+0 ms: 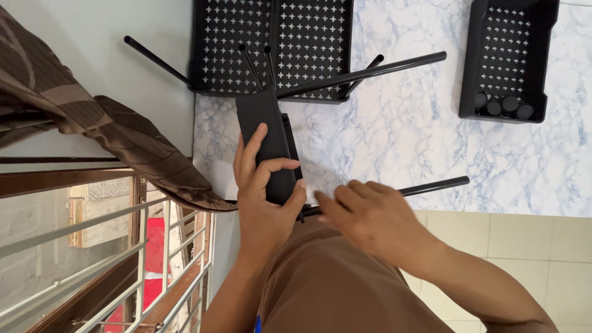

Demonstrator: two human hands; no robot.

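Seen from the head camera, the left hand (265, 185) wraps a flat black panel (264, 132), fingers curled over its face, thumb on its edge. The right hand (370, 216), just beside it, lies loosely open over a thin black rod (431, 186), hiding the rod's near end; whether it grips is unclear. Beyond the hands, a perforated black tray (311, 37) is cut off by the frame.
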